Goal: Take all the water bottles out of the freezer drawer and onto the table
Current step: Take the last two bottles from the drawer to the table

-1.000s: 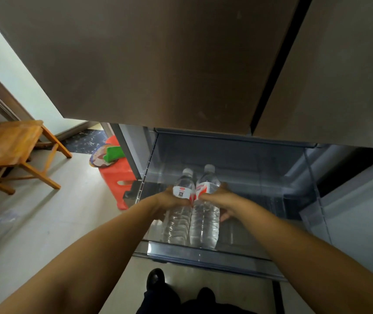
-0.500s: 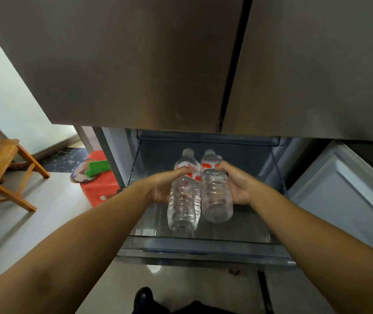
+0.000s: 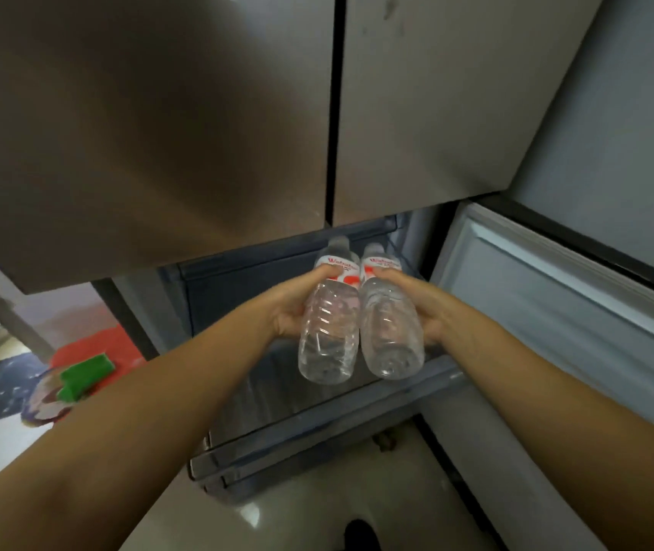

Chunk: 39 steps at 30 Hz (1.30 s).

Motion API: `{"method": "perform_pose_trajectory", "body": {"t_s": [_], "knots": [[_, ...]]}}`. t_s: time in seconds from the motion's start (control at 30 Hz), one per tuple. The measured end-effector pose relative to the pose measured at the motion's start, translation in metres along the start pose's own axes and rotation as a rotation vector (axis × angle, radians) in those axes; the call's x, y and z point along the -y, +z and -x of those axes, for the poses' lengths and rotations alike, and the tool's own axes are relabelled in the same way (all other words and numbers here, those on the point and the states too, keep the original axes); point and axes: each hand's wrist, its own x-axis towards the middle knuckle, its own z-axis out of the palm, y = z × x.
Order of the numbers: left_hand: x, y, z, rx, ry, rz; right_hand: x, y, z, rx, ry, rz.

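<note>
Two clear water bottles with red and white labels are held side by side above the open freezer drawer. My left hand grips the left bottle around its middle. My right hand grips the right bottle the same way. Both bottles tilt with their caps pointing away from me and their bases toward me. The drawer floor below them looks bare, though part of it is hidden behind the bottles and my arms. No table is in view.
The closed upper fridge doors loom just above the bottles. An open freezer door stands at the right. A red stool with a green item sits on the floor at the left. My shoe shows at the bottom.
Both hands have lifted the two bottles up out of the drawer and toward me. The view has swung left, so the wooden chair has left the frame.
</note>
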Motion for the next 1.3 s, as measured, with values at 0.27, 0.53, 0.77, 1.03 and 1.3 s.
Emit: {"method": "perform_pose_trajectory", "body": {"t_s": [0.27,0.53,0.77,1.03,1.3], "knots": [[0.013,0.065,0.003,0.364,0.102,-0.396,-0.059,-0.036,0.096,-0.433,-0.495,0.064],[0.09,0.15,-0.008,0.506,0.218,-0.81,-0.151,-0.078,0.188,-1.03,-0.627,0.211],[0.173,0.201,-0.006,0.615,0.301,-1.156,-0.246,-0.104,0.254,-1.312,-0.55,0.167],[0.271,0.265,0.024,0.759,0.265,-1.25,-0.348,-0.13,0.339,-1.507,-0.44,0.105],[0.389,0.35,0.079,0.855,0.25,-1.396,-0.452,-0.151,0.444,-1.594,-0.406,-0.052]]}}
